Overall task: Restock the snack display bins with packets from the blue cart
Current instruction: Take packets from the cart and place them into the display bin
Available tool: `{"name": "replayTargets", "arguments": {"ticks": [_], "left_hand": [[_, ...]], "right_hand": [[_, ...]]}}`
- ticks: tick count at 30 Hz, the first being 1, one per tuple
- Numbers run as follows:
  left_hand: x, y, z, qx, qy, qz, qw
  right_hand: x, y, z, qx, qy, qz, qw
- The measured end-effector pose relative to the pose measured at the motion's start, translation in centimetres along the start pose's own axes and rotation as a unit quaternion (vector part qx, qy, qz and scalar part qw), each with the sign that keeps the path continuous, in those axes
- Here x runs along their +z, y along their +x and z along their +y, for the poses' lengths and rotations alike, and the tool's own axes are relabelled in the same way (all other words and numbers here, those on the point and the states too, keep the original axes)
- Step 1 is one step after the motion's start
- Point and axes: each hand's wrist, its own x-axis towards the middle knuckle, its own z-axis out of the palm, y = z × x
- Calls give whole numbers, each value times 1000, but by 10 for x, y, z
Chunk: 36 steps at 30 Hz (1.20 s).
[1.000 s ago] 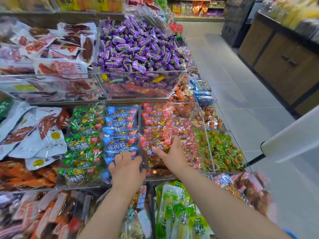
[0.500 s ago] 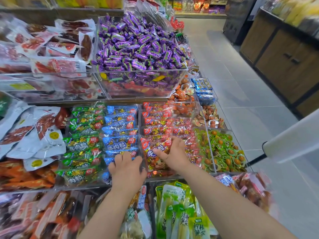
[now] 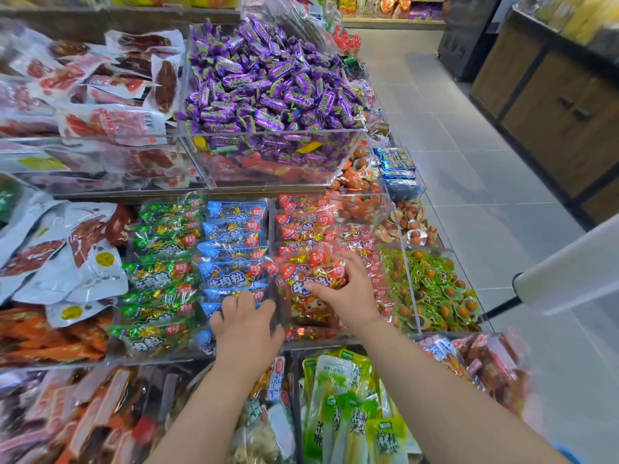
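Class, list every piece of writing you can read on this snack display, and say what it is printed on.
"牛肉粒": red packet
"牛肉粒": blue packet
"牛肉粒": green packet
Brand word on the purple sweets: too blurred to read.
Print on the green pouches and all other labels: too small or blurred.

Both bare forearms reach in from the near edge, angled toward each other. Left hand (image 3: pixel 246 324): palm down, knuckles up, fingers curled under, tips hidden, grasp unclear. Right hand (image 3: pixel 346 293): farther and to the right, thumb stretched left, fingers (image 3: pixel 350 264) spread and bent, pinching a red crinkly foil snack packet (image 3: pixel 310 281).
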Motion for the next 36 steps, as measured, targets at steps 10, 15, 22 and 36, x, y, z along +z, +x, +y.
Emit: {"name": "replayTargets", "arguments": {"ticks": [10, 15, 22, 36], "left_hand": [[3, 1, 2, 1, -2, 12, 1000], [1, 1, 2, -1, -11, 14, 1000], [-2, 0, -1, 13, -25, 4, 1000], [-13, 0, -3, 8, -28, -51, 998]], "right_hand": [[9, 9, 5, 127, -111, -88, 982], [14, 4, 4, 155, -69, -61, 984], [17, -16, -2, 171, -8, -11, 985], [7, -33, -16, 162, -148, -46, 974]]}}
